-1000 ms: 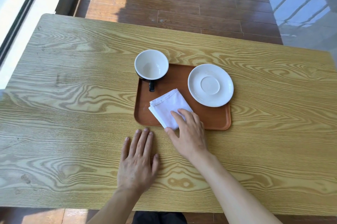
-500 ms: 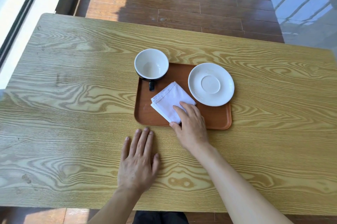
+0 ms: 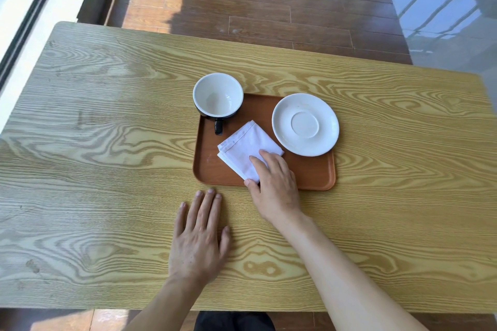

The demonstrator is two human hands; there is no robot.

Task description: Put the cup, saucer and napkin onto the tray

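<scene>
A brown tray [image 3: 309, 172] lies in the middle of the wooden table. A black cup with a white inside [image 3: 217, 95] stands on its far left corner, handle toward me. A white saucer [image 3: 305, 124] sits on the tray's far right part, its rim overhanging the edge. A folded white napkin [image 3: 246, 145] lies turned diagonally on the tray's near left part. My right hand [image 3: 277, 190] has its fingers on top of the napkin's near corner and its thumb at the napkin's edge. My left hand [image 3: 199, 236] lies flat on the table just in front of the tray, holding nothing.
The wooden table [image 3: 107, 142] reaches well past the tray on both sides. Its far edge borders a brown plank floor [image 3: 269, 7]. A bright window frame [image 3: 32, 13] runs along the left.
My right hand has pushed the napkin farther onto the tray, away from the near rim and toward the saucer. The left hand, cup and saucer have not moved.
</scene>
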